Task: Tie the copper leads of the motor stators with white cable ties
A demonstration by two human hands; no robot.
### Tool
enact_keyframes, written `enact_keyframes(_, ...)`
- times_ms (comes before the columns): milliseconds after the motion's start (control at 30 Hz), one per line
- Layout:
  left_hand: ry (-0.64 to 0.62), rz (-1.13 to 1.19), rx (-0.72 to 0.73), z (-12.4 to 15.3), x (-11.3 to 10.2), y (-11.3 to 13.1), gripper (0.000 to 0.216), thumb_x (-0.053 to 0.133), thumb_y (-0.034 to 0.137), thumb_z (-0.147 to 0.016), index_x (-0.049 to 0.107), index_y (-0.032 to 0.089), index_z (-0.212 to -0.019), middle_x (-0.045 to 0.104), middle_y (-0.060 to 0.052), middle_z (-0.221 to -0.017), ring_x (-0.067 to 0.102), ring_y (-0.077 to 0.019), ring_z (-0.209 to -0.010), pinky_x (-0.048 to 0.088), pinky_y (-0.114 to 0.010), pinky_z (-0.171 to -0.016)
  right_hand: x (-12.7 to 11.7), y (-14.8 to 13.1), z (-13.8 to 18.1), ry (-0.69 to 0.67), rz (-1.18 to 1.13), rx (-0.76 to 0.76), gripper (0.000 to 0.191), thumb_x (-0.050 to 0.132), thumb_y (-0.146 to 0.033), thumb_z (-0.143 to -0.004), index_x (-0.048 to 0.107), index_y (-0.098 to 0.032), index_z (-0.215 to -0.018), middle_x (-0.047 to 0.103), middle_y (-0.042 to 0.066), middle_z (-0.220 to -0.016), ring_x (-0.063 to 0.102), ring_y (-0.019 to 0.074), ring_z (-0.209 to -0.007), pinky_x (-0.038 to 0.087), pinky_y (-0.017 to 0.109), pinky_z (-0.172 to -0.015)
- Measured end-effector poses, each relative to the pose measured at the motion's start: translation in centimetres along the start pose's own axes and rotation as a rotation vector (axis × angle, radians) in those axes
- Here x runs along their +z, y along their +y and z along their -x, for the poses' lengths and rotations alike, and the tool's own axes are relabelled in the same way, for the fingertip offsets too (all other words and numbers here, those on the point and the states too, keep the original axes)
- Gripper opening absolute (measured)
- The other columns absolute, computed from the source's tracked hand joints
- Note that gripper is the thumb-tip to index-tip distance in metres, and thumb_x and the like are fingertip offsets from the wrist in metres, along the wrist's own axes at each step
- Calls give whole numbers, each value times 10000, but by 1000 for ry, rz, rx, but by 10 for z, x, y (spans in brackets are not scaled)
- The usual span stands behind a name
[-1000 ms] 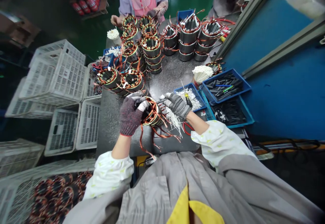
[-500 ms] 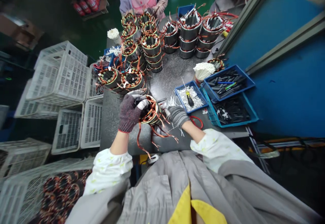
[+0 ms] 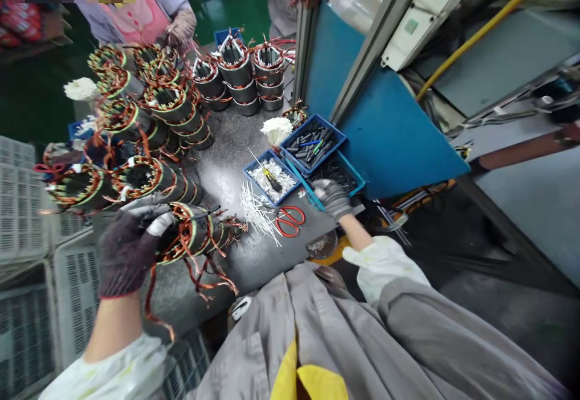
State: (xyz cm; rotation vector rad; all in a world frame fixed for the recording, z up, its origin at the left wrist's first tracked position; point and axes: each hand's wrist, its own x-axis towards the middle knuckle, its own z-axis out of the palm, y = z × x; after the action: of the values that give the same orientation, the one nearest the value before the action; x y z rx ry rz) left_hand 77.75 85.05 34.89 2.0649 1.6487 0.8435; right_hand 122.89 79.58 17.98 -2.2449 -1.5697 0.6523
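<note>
My left hand (image 3: 136,240), in a dark glove with pale fingertips, grips the rim of a motor stator (image 3: 193,237). The stator lies on its side, with orange copper windings and loose leads hanging toward the table edge. A thin black sleeve (image 3: 207,212) sticks out at its top. My right hand (image 3: 334,197), in a grey striped glove, reaches over the near edge of a teal bin (image 3: 308,190) of black tubes. Its fingertips are partly hidden there, so whether they pinch a tube does not show.
Stacked stators (image 3: 174,101) fill the left and back of the table (image 3: 226,173). A blue tray (image 3: 274,197) holds white pieces and a screwdriver (image 3: 270,179). Red-handled scissors (image 3: 290,221) lie beside white sticks (image 3: 256,206). A co-worker's gloved hand (image 3: 181,28) is across the table.
My right hand has left the stator and moved right to the teal bin. My left hand keeps its hold on the stator. The view has turned to the right.
</note>
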Motion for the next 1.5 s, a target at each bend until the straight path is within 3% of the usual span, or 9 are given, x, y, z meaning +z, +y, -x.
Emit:
enact_keyframes(133,13,21,-22,5,1,-4,175,699,438,-861,761,346,-996,729,-53,-1251,642,-360,-1282,471,-641,-1119,-21,35,-23,-38,196,181,252,669,-306,-891,796,-115,-995,759,184,-1088,679,327,-1098,490,438,-988)
enact_keyframes(233,13,18,-26,6,2,-8,192,700,435,-877,757,330,-1027,728,-61,-1252,647,-351,-1275,471,-627,-1112,-27,39,-30,-80,240,160,175,689,-245,-789,783,-135,-888,759,178,-1103,658,345,-1117,469,464,-1015)
enact_keyframes(333,55,29,30,6,2,-8,189,734,413,-868,758,273,-992,752,-70,-1177,679,-322,-1216,498,-583,-1093,-29,32,-23,-2,69,111,196,617,-242,-797,741,-131,-900,745,213,-1106,651,354,-1108,466,514,-1036)
enact_keyframes(433,68,45,67,8,3,-7,221,738,414,-867,742,224,-978,754,-69,-1144,692,-275,-1166,538,-501,-1064,-14,7,-11,34,-253,60,343,522,-333,-854,700,-110,-1044,748,204,-985,693,309,-891,555,503,-885)
enact_keyframes(533,51,36,29,10,3,-9,235,711,422,-885,729,218,-1000,738,-67,-1173,684,-256,-1165,545,-456,-1055,25,-49,4,-92,-427,-78,393,510,-413,-871,703,-153,-1095,765,123,-944,697,241,-770,593,410,-758)
enact_keyframes(700,57,79,13,13,4,-13,221,734,406,-874,735,216,-988,735,-66,-1184,685,-254,-1160,552,-454,-1054,95,-162,25,-256,-729,-240,281,568,-375,-869,758,-197,-973,784,60,-924,717,208,-848,591,356,-830)
enact_keyframes(800,60,117,27,13,5,-14,205,740,391,-870,738,217,-979,736,-68,-1182,686,-254,-1171,550,-452,-1062,113,-195,28,-273,-759,-238,230,600,-280,-858,768,-198,-994,796,54,-975,725,205,-902,582,353,-886)
enact_keyframes(1167,53,114,11,14,3,-11,206,736,399,-876,741,222,-980,739,-62,-1184,677,-253,-1176,542,-451,-1068,114,-200,28,-248,-531,-297,202,610,-220,-908,777,-219,-1020,799,58,-1043,724,232,-1006,557,371,-970)
enact_keyframes(1500,69,111,30,13,4,-14,199,738,396,-872,744,227,-976,744,-58,-1172,685,-248,-1169,544,-441,-1062,129,-224,22,-404,-598,-442,241,584,-241,-957,742,-216,-1136,789,54,-1065,713,196,-1006,553,357,-983)
